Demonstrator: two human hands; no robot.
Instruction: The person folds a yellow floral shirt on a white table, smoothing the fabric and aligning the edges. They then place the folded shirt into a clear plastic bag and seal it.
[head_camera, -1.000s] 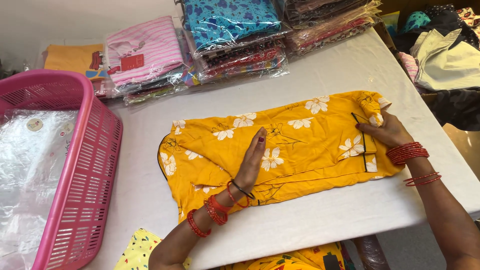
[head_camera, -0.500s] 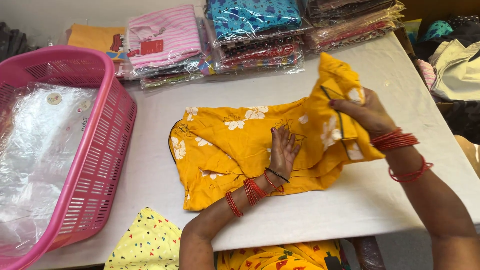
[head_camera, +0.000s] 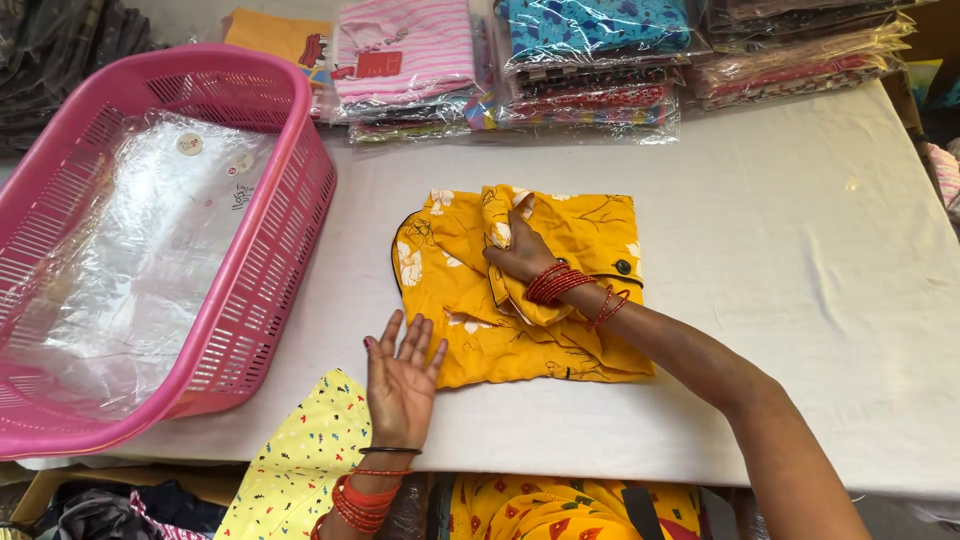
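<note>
Your right hand (head_camera: 520, 255) reached across the yellow flowered garment (head_camera: 520, 300), fingers closed on a fold of its cloth, which bunched up over them so the fingertips were hidden. Your left hand (head_camera: 400, 375) lay open and flat, fingers spread, on the white counter (head_camera: 800, 300) at the garment's near left edge, its fingertips just touching the cloth and gripping nothing. The garment sat in the middle of the counter, just right of the pink basket (head_camera: 250, 300), which held clear plastic bags (head_camera: 140, 270) whose contents you could not make out. Packed clothes in plastic (head_camera: 590, 60) lined the far edge, partly cut off by the frame. Half a second earlier the garment had spread wider, with your right hand lifting its right end; it had since been folded over into a compact shape. Your left hand had come off the middle of the cloth to its edge.
</note>
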